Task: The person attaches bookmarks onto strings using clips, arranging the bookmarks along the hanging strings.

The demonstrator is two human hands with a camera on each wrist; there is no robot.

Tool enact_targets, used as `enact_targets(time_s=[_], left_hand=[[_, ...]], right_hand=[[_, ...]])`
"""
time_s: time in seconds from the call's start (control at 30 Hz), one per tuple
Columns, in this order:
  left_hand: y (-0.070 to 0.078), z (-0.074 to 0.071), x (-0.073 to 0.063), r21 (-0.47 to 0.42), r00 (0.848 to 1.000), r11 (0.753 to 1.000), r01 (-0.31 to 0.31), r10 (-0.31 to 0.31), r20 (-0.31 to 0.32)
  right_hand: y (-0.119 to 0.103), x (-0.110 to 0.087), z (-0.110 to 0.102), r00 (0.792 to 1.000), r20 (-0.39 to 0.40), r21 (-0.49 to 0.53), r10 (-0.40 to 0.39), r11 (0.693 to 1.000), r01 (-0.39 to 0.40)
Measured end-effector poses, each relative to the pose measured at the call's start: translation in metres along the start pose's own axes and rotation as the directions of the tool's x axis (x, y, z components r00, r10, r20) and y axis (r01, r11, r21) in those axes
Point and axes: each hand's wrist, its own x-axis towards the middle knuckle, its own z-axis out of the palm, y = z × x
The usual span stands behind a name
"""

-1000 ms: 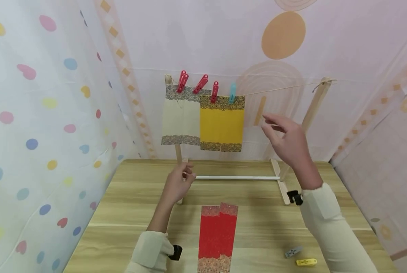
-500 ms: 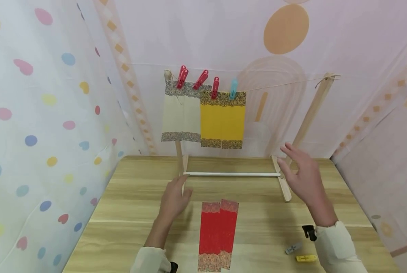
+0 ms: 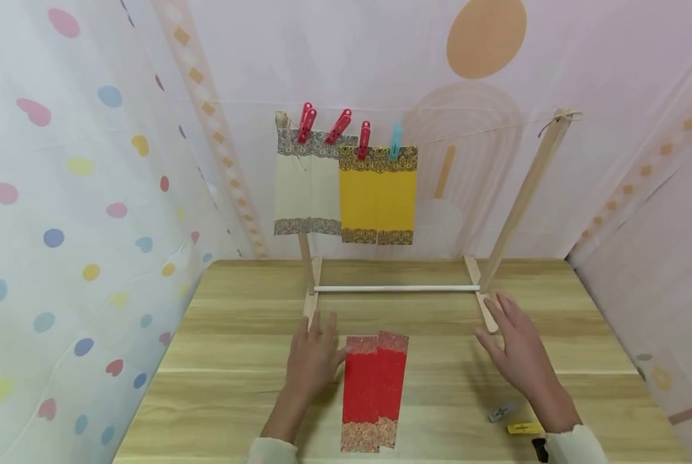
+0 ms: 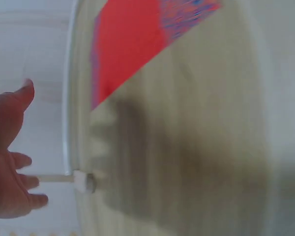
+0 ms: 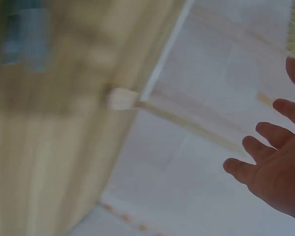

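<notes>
A: Status on the hands?

B: Left hand (image 3: pixel 313 358) is lower centre of the head view, palm down over the worktop (image 3: pixel 230 361), fingers straight and spread. Grip is open, nothing in it. Its thumb side sits just beside the left edge of the red paper (image 3: pixel 374 391); can't tell if it's touching.

A: Right one?

B: Right hand (image 3: pixel 517 351) is lower right of the frame, also flat, fingers spread, holding nothing. Fingertips are near the right foot of the wooden rack (image 3: pixel 484 309). The right wrist view shows the same open palm (image 5: pixel 278 172) but it's blurred.

A: Where's the red paper exactly?

B: Flat on the worktop, centre bottom of the frame, between the two hands and in front of the rack's white crossbar (image 3: pixel 396 288). Patterned bands at top and bottom. The left wrist view catches a corner of it (image 4: pixel 130 42), also blurred.

A: What else?

B: Upper centre: the string (image 3: pixel 473 133) on the rack carries a cream paper (image 3: pixel 305 193) and a yellow paper (image 3: pixel 377 200), side by side, held by red pegs (image 3: pixel 337 129) and one blue peg (image 3: pixel 395 142). Bottom right, by the right wrist: a grey clip (image 3: pixel 501 412) and a yellow clip (image 3: pixel 524 428) on the worktop.
</notes>
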Motion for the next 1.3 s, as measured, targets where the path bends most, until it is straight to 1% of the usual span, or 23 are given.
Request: enact_targets(time_s=[0.07,0.13,0.2,0.27,0.33,0.43,0.47,0.53,0.57,0.63,0.7,0.77,0.8,0.87,0.93,1.0,1.1,1.13,1.2,1.23,1.3], left_hand=[[0.002,0.009,-0.003,0.012,0.997,0.999,0.047,-0.048,0.053],[0.005,0.015,-0.007,0.009,0.989,0.995,0.099,-0.099,0.109],[0.008,0.021,-0.011,0.026,0.98,0.991,0.131,-0.133,0.149],[0.009,0.025,-0.015,0.052,0.971,0.987,0.151,-0.158,0.181],[0.01,0.029,-0.019,0.079,0.966,0.985,0.154,-0.167,0.198],[0.01,0.033,-0.023,0.1,0.963,0.983,0.157,-0.174,0.207],[0.01,0.034,-0.024,0.108,0.963,0.982,0.154,-0.174,0.205],[0.008,0.035,-0.026,0.131,0.967,0.981,0.143,-0.166,0.193],[0.007,0.035,-0.026,0.153,0.971,0.98,0.13,-0.157,0.18],[0.006,0.034,-0.026,0.197,0.983,0.975,0.099,-0.127,0.134],[0.004,0.032,-0.026,0.233,0.991,0.97,0.072,-0.095,0.092],[0.002,0.029,-0.024,0.24,0.994,0.969,0.058,-0.077,0.074],[0.002,0.028,-0.023,0.225,0.994,0.973,0.058,-0.078,0.081],[0.0,0.025,-0.021,0.179,0.989,0.981,0.069,-0.091,0.116],[-0.002,0.021,-0.019,0.121,0.982,0.989,0.089,-0.108,0.156],[-0.003,0.019,-0.018,0.077,0.975,0.991,0.108,-0.121,0.186],[-0.004,0.015,-0.018,0.032,0.968,0.989,0.144,-0.147,0.202],[-0.004,0.014,-0.017,0.027,0.967,0.987,0.156,-0.158,0.2],[-0.004,0.014,-0.017,0.033,0.966,0.984,0.174,-0.177,0.186],[-0.004,0.013,-0.017,0.033,0.964,0.982,0.188,-0.191,0.184],[-0.006,0.012,-0.015,0.046,0.962,0.978,0.204,-0.209,0.175]], right_hand=[[0.007,-0.012,0.004,0.997,0.062,-0.019,0.037,0.999,-0.036],[0.012,-0.023,0.008,0.985,0.141,-0.05,0.101,0.994,-0.095],[0.016,-0.035,0.014,0.964,0.213,-0.091,0.157,0.986,-0.141],[0.019,-0.046,0.019,0.938,0.277,-0.126,0.21,0.975,-0.182],[0.022,-0.057,0.024,0.918,0.315,-0.154,0.242,0.967,-0.202],[0.027,-0.07,0.028,0.894,0.349,-0.177,0.282,0.956,-0.233],[0.028,-0.073,0.028,0.889,0.352,-0.189,0.294,0.952,-0.24],[0.03,-0.079,0.027,0.867,0.365,-0.221,0.339,0.936,-0.273],[0.031,-0.08,0.025,0.853,0.373,-0.232,0.365,0.927,-0.295],[0.034,-0.082,0.022,0.814,0.393,-0.249,0.429,0.901,-0.355],[0.036,-0.084,0.018,0.763,0.42,-0.257,0.491,0.871,-0.418],[0.037,-0.087,0.014,0.717,0.452,-0.244,0.531,0.847,-0.473],[0.038,-0.089,0.012,0.697,0.465,-0.239,0.545,0.836,-0.494],[0.039,-0.091,0.01,0.668,0.491,-0.238,0.559,0.824,-0.515],[0.041,-0.095,0.008,0.643,0.515,-0.238,0.567,0.815,-0.528],[0.043,-0.098,0.007,0.614,0.537,-0.246,0.578,0.804,-0.541],[0.047,-0.1,0.006,0.578,0.572,-0.25,0.583,0.794,-0.554],[0.049,-0.1,0.006,0.572,0.578,-0.249,0.582,0.793,-0.556],[0.05,-0.098,0.008,0.575,0.584,-0.236,0.574,0.797,-0.556],[0.051,-0.097,0.01,0.584,0.581,-0.224,0.567,0.801,-0.555],[0.051,-0.094,0.014,0.61,0.564,-0.192,0.557,0.807,-0.559]])
